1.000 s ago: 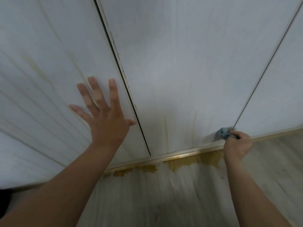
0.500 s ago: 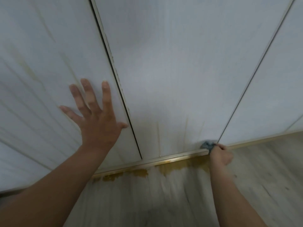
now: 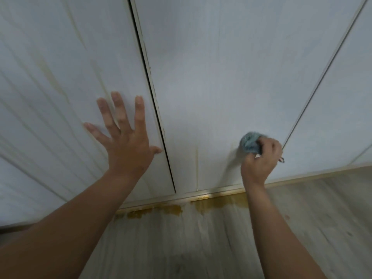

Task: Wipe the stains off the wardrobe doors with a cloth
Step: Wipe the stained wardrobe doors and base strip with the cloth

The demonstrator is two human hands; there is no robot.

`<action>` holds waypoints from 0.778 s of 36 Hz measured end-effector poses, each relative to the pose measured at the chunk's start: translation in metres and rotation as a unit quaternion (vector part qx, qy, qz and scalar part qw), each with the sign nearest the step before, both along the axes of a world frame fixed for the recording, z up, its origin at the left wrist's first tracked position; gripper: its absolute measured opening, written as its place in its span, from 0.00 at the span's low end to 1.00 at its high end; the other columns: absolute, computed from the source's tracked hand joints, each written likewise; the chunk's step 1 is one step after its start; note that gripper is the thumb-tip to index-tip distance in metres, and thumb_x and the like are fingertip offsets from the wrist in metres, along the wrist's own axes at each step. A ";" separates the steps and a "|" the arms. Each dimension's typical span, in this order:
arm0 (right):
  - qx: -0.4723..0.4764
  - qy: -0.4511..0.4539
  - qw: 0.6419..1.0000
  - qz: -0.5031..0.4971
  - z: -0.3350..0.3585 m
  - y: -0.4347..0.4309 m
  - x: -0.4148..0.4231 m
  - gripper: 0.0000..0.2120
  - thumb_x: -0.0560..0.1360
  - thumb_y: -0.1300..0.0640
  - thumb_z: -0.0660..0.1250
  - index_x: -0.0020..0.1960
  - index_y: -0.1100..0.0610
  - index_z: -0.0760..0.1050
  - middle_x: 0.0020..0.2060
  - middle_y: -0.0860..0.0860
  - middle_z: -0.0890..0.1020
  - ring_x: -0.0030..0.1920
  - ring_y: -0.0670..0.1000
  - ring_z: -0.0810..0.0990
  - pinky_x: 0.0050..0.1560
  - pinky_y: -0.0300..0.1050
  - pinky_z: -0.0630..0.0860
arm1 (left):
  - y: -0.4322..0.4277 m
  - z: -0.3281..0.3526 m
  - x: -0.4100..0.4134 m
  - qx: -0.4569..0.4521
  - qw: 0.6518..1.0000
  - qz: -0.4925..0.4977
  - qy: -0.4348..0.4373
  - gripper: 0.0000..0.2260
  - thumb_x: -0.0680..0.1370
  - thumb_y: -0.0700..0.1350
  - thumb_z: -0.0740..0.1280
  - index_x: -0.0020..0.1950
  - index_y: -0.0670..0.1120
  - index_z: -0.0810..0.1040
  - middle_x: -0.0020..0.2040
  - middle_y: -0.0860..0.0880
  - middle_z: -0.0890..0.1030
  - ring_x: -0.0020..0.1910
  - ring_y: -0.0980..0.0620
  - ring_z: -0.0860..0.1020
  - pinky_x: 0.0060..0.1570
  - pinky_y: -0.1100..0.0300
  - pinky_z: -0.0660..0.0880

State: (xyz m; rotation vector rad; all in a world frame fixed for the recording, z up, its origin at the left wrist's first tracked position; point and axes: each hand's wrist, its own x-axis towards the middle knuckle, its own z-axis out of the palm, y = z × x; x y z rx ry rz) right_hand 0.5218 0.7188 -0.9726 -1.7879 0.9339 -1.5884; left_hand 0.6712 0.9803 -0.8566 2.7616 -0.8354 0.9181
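**Reference landmark:** the middle door (image 3: 221, 77) of the wardrobe.

**Left hand.** The left hand (image 3: 124, 146) lies flat on the left door (image 3: 60, 77), just left of the dark gap (image 3: 153, 97) that bounds the middle door. Its fingers (image 3: 120, 109) are straight and spread apart and grip nothing. The thumb tip points toward the gap.

**Right hand.** The right hand (image 3: 261, 160) is at the lower right part of the middle door, near the seam to the right door (image 3: 346, 97). Its fingers (image 3: 271, 146) are curled tightly round the cloth (image 3: 249, 142).

**Cloth.** The cloth is blue-grey and bunched into a ball. It protrudes from the upper left of the fist and presses against the face of the middle door, above the bottom rail (image 3: 201, 197).

**Stains.**
- A thin yellowish vertical streak (image 3: 197, 168) runs down the lower part of the middle door, left of the cloth.
- Fainter yellowish streaks (image 3: 50, 77) mark the left door.
- Brown-yellow patches (image 3: 219, 203) lie on the floor (image 3: 302, 218), directly below the rail of the middle door.
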 end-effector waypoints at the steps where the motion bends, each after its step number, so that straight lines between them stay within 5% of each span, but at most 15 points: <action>1: 0.011 0.028 1.000 0.000 -0.018 0.004 0.000 0.19 0.63 0.72 0.58 0.51 0.66 0.78 0.51 0.63 0.77 0.53 0.65 0.75 0.54 0.53 0.72 | 0.000 0.000 0.000 0.001 1.000 0.001 0.000 0.71 0.57 0.70 0.79 0.84 0.48 0.37 0.82 0.30 0.46 0.79 0.24 0.46 0.64 0.14 0.49; 4: 0.065 0.106 0.992 0.017 -0.056 0.016 -0.009 0.19 0.64 0.70 0.57 0.52 0.65 0.78 0.53 0.61 0.76 0.55 0.65 0.73 0.55 0.60 0.73 | 0.000 0.001 -0.001 0.000 1.000 -0.001 -0.001 0.71 0.57 0.70 0.79 0.84 0.48 0.36 0.82 0.30 0.45 0.79 0.24 0.46 0.64 0.14 0.49; 6: 0.077 0.116 0.990 0.031 -0.060 0.017 -0.016 0.19 0.65 0.69 0.58 0.52 0.64 0.79 0.53 0.60 0.76 0.56 0.64 0.74 0.57 0.55 0.73 | 0.000 -0.001 0.001 -0.002 1.000 -0.004 0.000 0.71 0.57 0.69 0.79 0.84 0.49 0.36 0.81 0.31 0.44 0.79 0.24 0.45 0.63 0.14 0.49; 12: -0.021 0.000 1.000 0.014 -0.005 -0.007 -0.008 0.20 0.63 0.76 0.61 0.52 0.65 0.80 0.51 0.63 0.77 0.53 0.61 0.77 0.55 0.42 0.75 | -0.002 -0.002 0.001 -0.003 1.000 -0.009 -0.007 0.70 0.58 0.70 0.78 0.83 0.50 0.35 0.81 0.34 0.41 0.79 0.25 0.44 0.65 0.14 0.47; 18: -0.045 -0.010 0.998 -0.030 -0.021 -0.005 0.002 0.20 0.64 0.75 0.62 0.52 0.65 0.79 0.51 0.63 0.77 0.53 0.64 0.76 0.59 0.47 0.74 | -0.001 -0.003 0.001 -0.002 1.000 0.004 -0.012 0.71 0.58 0.72 0.78 0.83 0.50 0.35 0.81 0.31 0.45 0.79 0.24 0.46 0.65 0.15 0.48; 21: 0.014 0.075 0.997 -0.028 -0.073 0.009 0.001 0.20 0.63 0.78 0.63 0.52 0.67 0.78 0.50 0.64 0.77 0.52 0.62 0.73 0.60 0.37 0.65 | -0.002 -0.002 0.000 -0.002 1.000 0.007 -0.010 0.71 0.57 0.71 0.78 0.83 0.50 0.34 0.81 0.31 0.44 0.79 0.25 0.46 0.65 0.15 0.48; 24: 0.165 0.180 0.970 0.002 -0.111 0.020 -0.013 0.17 0.68 0.76 0.64 0.55 0.65 0.79 0.55 0.63 0.76 0.57 0.64 0.74 0.52 0.42 0.63 | -0.003 -0.001 -0.002 -0.005 1.000 0.011 -0.010 0.71 0.57 0.71 0.78 0.83 0.50 0.34 0.82 0.30 0.46 0.79 0.24 0.46 0.65 0.15 0.49; 28: 0.206 0.167 0.964 -0.013 -0.108 0.014 -0.015 0.15 0.70 0.75 0.63 0.53 0.66 0.80 0.53 0.63 0.77 0.54 0.64 0.76 0.51 0.43 0.66 | 0.000 -0.003 0.001 -0.006 1.000 0.008 -0.019 0.70 0.58 0.72 0.77 0.83 0.50 0.34 0.82 0.30 0.47 0.79 0.24 0.47 0.65 0.15 0.49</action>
